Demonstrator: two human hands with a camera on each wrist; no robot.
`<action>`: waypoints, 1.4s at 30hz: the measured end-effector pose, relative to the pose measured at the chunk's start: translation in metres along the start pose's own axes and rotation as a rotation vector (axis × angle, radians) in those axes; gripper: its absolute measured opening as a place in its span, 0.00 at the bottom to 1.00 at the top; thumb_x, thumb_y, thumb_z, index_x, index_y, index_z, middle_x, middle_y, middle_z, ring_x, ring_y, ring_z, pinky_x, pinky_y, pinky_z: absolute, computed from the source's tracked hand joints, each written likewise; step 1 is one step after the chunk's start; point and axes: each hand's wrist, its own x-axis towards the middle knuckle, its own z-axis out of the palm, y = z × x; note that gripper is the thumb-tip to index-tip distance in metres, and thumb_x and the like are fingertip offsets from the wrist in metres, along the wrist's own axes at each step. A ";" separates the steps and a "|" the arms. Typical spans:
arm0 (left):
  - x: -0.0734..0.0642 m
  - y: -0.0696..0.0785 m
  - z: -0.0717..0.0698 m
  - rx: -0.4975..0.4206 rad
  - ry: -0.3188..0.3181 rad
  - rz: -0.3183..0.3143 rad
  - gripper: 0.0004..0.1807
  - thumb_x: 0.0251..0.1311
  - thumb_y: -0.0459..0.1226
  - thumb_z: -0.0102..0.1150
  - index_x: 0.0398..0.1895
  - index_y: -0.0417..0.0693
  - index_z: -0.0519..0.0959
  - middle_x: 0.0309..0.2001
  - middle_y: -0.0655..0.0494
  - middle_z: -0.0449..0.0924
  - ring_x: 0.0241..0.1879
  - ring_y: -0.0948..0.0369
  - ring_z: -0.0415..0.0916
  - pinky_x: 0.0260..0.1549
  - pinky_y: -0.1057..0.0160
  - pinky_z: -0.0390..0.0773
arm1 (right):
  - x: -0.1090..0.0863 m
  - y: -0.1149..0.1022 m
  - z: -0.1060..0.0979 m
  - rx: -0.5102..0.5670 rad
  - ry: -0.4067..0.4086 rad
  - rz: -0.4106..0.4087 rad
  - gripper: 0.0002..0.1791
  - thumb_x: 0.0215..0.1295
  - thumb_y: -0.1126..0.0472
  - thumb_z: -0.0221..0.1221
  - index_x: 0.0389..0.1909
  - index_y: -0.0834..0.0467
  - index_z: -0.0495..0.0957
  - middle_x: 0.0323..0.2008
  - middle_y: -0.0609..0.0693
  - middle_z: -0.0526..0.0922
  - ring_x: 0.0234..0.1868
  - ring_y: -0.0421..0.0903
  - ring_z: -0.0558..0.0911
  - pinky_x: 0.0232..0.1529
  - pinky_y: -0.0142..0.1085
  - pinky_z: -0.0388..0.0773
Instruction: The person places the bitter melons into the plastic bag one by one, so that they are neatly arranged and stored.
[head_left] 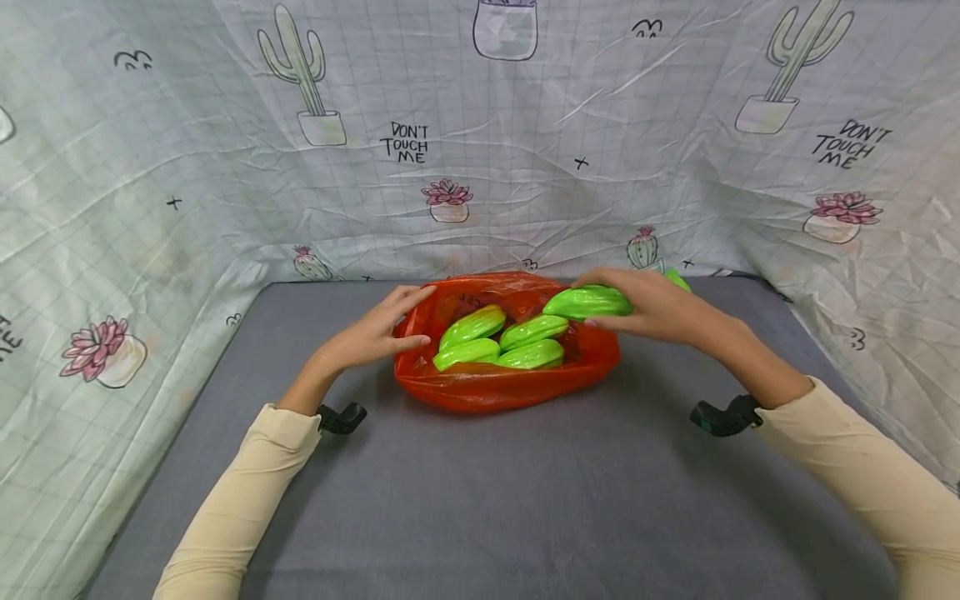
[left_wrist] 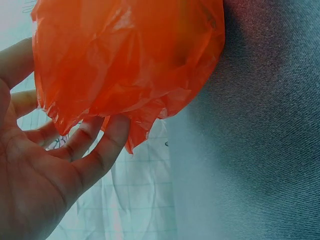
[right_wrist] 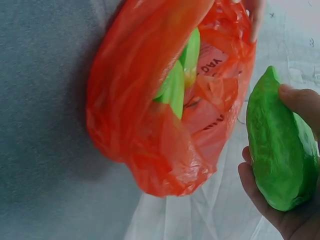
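A red plastic bag (head_left: pixel 495 392) stands on the grey table, its mouth gaping upward. Inside it lie several shiny, ridged green fruits (head_left: pixel 531 333), one with a yellow-orange tip. My left hand (head_left: pixel 372 329) is at the bag's left side, fingers spread and fairly straight against the rim. In the left wrist view its fingertips (left_wrist: pixel 117 125) touch the crinkled plastic. Over the bag's right edge, my right hand (head_left: pixel 648 307) grips another green fruit (head_left: pixel 587 302) between thumb and fingers. The right wrist view shows this fruit (right_wrist: pixel 280 145) whole, apart from the bag.
Behind my right hand, part of another green thing (head_left: pixel 677 280) shows at the table's back edge. Pale cloth (head_left: pixel 510 150) printed with cacti hangs behind and at both sides. The grey table (head_left: pixel 480 500) extends toward me in front of the bag.
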 end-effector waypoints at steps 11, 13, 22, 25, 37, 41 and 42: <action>0.001 0.006 0.002 0.026 0.001 -0.008 0.49 0.62 0.41 0.71 0.81 0.44 0.54 0.74 0.40 0.56 0.71 0.43 0.59 0.68 0.39 0.63 | 0.016 -0.010 -0.001 0.014 -0.051 -0.097 0.26 0.68 0.55 0.67 0.65 0.53 0.75 0.60 0.50 0.81 0.55 0.49 0.80 0.54 0.51 0.78; 0.002 0.006 0.003 0.026 -0.002 -0.012 0.48 0.62 0.41 0.71 0.81 0.44 0.54 0.74 0.40 0.56 0.71 0.43 0.59 0.68 0.39 0.63 | 0.017 -0.012 0.001 0.023 -0.064 -0.105 0.26 0.68 0.55 0.67 0.64 0.54 0.75 0.60 0.51 0.81 0.57 0.51 0.80 0.56 0.53 0.78; 0.002 0.005 0.004 0.012 -0.002 -0.025 0.49 0.63 0.42 0.70 0.81 0.47 0.53 0.75 0.42 0.55 0.71 0.44 0.59 0.67 0.39 0.64 | 0.024 -0.015 0.007 0.023 -0.109 -0.123 0.28 0.65 0.57 0.69 0.65 0.54 0.74 0.63 0.53 0.78 0.63 0.55 0.76 0.61 0.56 0.74; 0.002 0.006 0.002 0.010 0.004 -0.031 0.49 0.63 0.42 0.70 0.82 0.48 0.53 0.75 0.43 0.54 0.71 0.44 0.60 0.66 0.40 0.66 | 0.028 -0.016 0.006 0.022 -0.110 -0.110 0.29 0.63 0.59 0.70 0.65 0.54 0.74 0.63 0.54 0.77 0.62 0.56 0.76 0.60 0.56 0.75; 0.004 0.008 0.000 0.002 0.004 -0.039 0.48 0.63 0.41 0.70 0.81 0.47 0.53 0.75 0.42 0.54 0.71 0.44 0.60 0.65 0.41 0.67 | 0.034 -0.022 0.005 -0.003 -0.079 -0.080 0.29 0.62 0.56 0.71 0.64 0.52 0.77 0.61 0.55 0.76 0.58 0.56 0.78 0.57 0.55 0.77; 0.004 0.010 -0.001 -0.001 0.002 -0.034 0.48 0.63 0.41 0.70 0.81 0.47 0.53 0.75 0.42 0.55 0.70 0.45 0.61 0.66 0.41 0.67 | 0.037 -0.022 0.009 -0.019 -0.071 -0.130 0.29 0.62 0.57 0.72 0.64 0.54 0.77 0.60 0.55 0.80 0.57 0.56 0.80 0.57 0.55 0.77; 0.004 0.011 -0.001 -0.003 0.002 -0.033 0.48 0.63 0.41 0.70 0.81 0.47 0.53 0.75 0.42 0.55 0.70 0.45 0.61 0.66 0.40 0.67 | 0.038 -0.022 0.011 -0.021 -0.075 -0.141 0.29 0.62 0.57 0.72 0.64 0.54 0.77 0.60 0.55 0.80 0.57 0.56 0.80 0.57 0.54 0.78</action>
